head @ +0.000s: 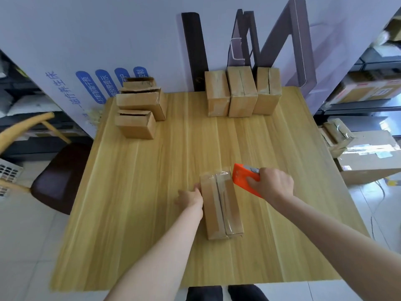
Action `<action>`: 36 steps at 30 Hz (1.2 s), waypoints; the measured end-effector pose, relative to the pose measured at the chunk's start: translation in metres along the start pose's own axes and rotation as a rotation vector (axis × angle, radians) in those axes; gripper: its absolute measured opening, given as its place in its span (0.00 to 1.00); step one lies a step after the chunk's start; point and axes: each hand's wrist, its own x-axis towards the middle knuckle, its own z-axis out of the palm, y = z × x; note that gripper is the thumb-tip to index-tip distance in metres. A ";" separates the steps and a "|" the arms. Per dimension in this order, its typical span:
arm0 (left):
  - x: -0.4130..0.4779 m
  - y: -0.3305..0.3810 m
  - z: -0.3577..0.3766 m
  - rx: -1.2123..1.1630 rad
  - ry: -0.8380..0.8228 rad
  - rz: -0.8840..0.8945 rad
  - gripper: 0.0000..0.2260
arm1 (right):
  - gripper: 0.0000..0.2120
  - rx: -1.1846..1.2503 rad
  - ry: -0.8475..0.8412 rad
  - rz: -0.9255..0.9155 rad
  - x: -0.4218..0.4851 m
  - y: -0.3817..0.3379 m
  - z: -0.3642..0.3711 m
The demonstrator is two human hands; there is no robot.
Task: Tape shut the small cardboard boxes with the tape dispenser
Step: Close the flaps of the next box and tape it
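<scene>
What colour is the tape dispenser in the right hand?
Bright orange tape dispenser, seen best in the head view.

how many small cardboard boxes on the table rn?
7. One box under the hands near the front; three in a row at the far right; three stacked back-to-front at the far left. More may hide behind those.

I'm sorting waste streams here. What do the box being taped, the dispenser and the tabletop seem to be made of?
Box: brown matte cardboard; the strip along its top seam shines like clear plastic tape. Dispenser: smooth bright orange, probably plastic. Tabletop: pale wood grain in even stripes, possibly laminate.
</scene>
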 end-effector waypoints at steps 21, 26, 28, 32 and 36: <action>0.000 0.005 0.012 0.179 -0.094 0.545 0.24 | 0.15 -0.233 -0.102 -0.193 0.035 -0.041 -0.026; -0.004 0.005 0.014 0.131 -0.060 0.549 0.16 | 0.11 -0.228 -0.083 -0.213 0.049 -0.051 -0.023; -0.006 0.005 0.015 0.118 -0.059 0.524 0.18 | 0.12 -0.234 -0.081 -0.207 0.047 -0.054 -0.004; -0.008 0.009 0.015 0.111 -0.044 0.430 0.20 | 0.12 -0.132 -0.111 -0.143 0.039 -0.045 0.016; -0.018 0.009 0.019 -0.020 0.033 0.307 0.16 | 0.20 0.065 -0.070 0.025 0.036 -0.014 0.006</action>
